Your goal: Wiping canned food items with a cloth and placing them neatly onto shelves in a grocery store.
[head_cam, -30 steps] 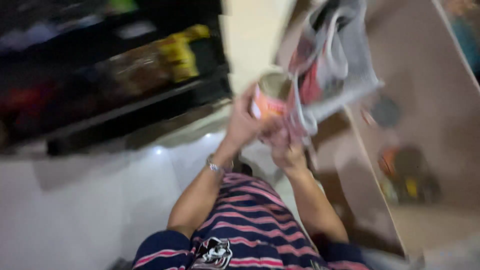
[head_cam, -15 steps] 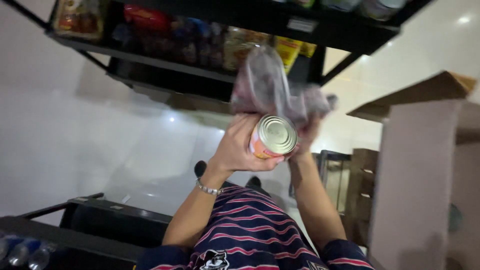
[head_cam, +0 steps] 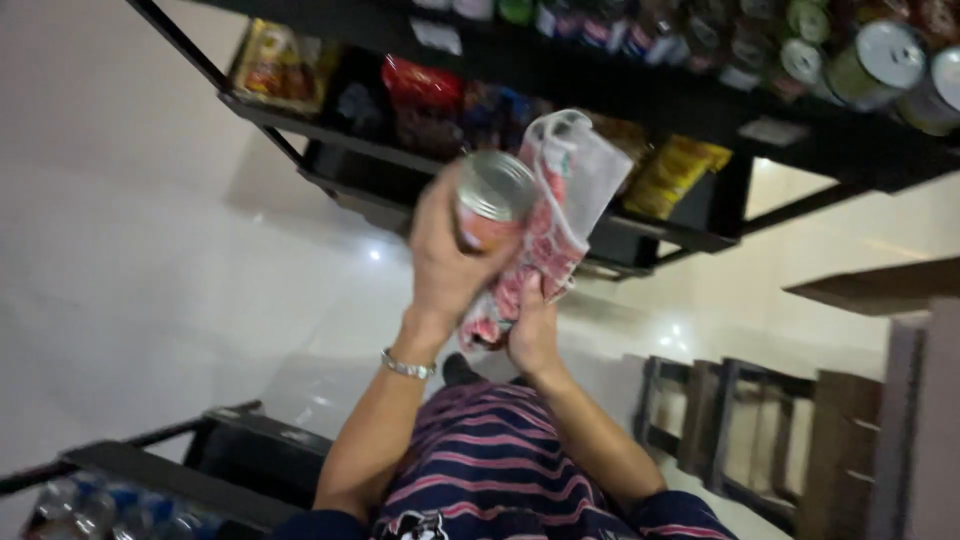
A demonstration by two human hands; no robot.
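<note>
Person holds tin can and plastic bag up before black shelf.
Left hand [head_cam: 440,262] wrapped around tin can [head_cam: 492,200]; right hand [head_cam: 533,330] clamped on red-white plastic bag [head_cam: 556,215], touching can at its 3 o'clock. Silver bracelet [head_cam: 408,367] on left wrist. Shelf [head_cam: 640,85] of packets and cans at 12 o'clock; bottles [head_cam: 110,505] at 8 o'clock.

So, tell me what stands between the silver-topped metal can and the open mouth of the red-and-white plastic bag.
Nothing visible does. The left hand holds the silver-topped metal can right beside the red-and-white plastic bag, which the right hand grips from below.
</note>
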